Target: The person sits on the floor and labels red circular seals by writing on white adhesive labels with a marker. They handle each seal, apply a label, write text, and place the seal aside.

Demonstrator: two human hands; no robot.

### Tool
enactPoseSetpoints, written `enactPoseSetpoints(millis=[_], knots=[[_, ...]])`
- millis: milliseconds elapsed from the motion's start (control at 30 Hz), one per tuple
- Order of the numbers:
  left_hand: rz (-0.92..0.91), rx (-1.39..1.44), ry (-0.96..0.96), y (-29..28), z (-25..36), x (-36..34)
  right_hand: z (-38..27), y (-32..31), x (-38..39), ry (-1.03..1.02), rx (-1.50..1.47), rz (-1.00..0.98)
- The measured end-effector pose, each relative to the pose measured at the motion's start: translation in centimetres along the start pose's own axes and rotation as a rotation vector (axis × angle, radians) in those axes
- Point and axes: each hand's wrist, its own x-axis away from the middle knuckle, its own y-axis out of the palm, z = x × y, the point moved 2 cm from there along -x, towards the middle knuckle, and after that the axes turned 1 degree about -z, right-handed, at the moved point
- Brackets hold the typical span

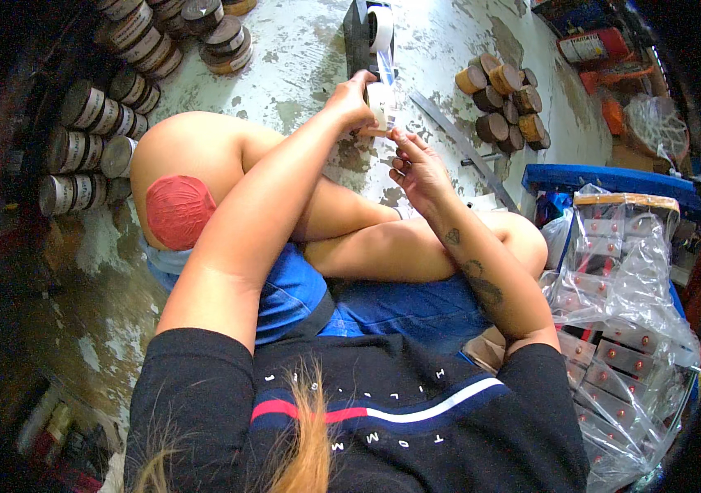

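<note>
Glossy tape strip (386, 70) between hands (391, 135)

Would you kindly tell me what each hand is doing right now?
Left hand: closed around a small round white tin.
Right hand: fingers pinching clear tape.

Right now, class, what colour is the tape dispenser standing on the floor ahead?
Black tape dispenser, holding a white roll; head view shows it best.

glossy plastic tape (380, 25), rough worn floor (301, 66)
</note>
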Motion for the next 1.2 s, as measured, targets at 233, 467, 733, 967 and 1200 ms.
enactPoseSetpoints(millis=[233,467,733,967,1200], knots=[[0.064,-0.058,-0.030,-0.2,1.1,1.1,0.2,-0.5,-0.6,-0.117,-0.069,-0.005],[0.077,-0.128,0.062,0.0,1.4,1.9,-0.5,-1.0,-0.7,-0.146,-0.143,-0.028],[0.042,-0.061,0.080,-0.1,0.8,1.8,0.9,-1.3,-1.1,-0.170,-0.066,-0.016],[0.068,-0.043,0.122,0.2,0.7,1.7,3.4,-2.0,-2.4,0.020,0.004,0.040],[0.036,-0.005,0.099,0.0,0.4,1.5,4.1,-2.5,-3.5,0.058,0.185,0.102]])
